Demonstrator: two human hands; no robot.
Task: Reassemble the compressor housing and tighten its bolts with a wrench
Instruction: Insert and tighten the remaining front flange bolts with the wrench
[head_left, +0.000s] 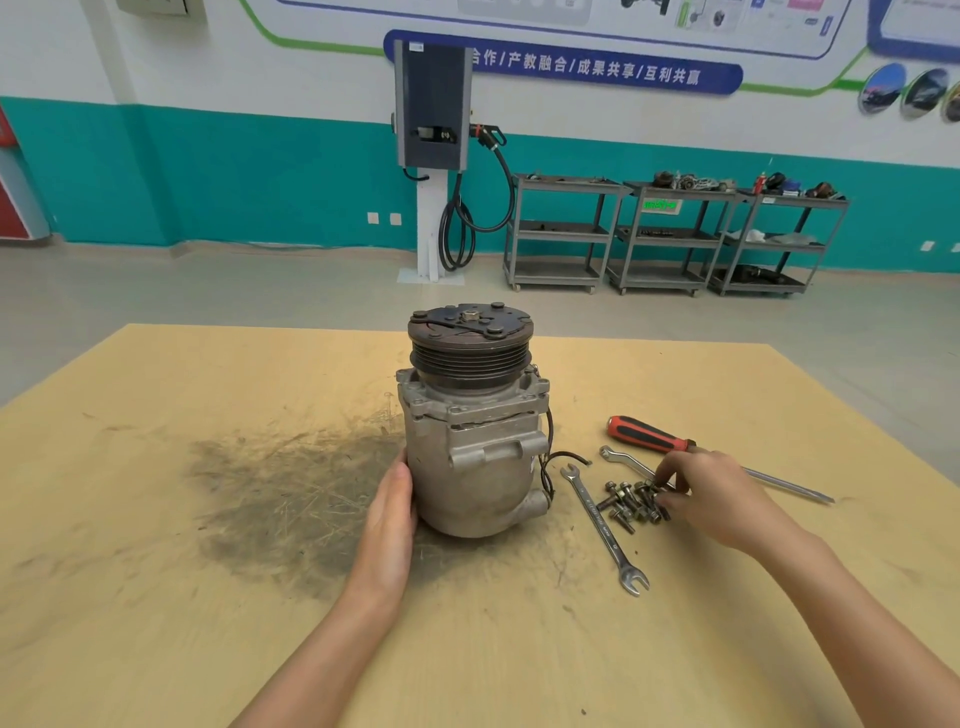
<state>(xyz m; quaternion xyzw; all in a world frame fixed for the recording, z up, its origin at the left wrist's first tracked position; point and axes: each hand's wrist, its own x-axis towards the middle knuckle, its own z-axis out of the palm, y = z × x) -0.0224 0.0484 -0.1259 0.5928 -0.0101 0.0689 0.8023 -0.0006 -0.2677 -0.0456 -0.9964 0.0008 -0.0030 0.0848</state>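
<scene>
Left hand (390, 512) is lying flat, bracing the upright compressor (475, 421) at table centre, while the right hand (711, 496) is pinching a bolt from the bolt pile (635, 503) at three o'clock, likely to seat it before taking the wrench (605, 527).

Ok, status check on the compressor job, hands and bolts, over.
Left hand flat against compressor, steadying it upright. Right hand pinching at bolt pile. Wrench lies untouched beside bolts. Nothing blocking.
</scene>
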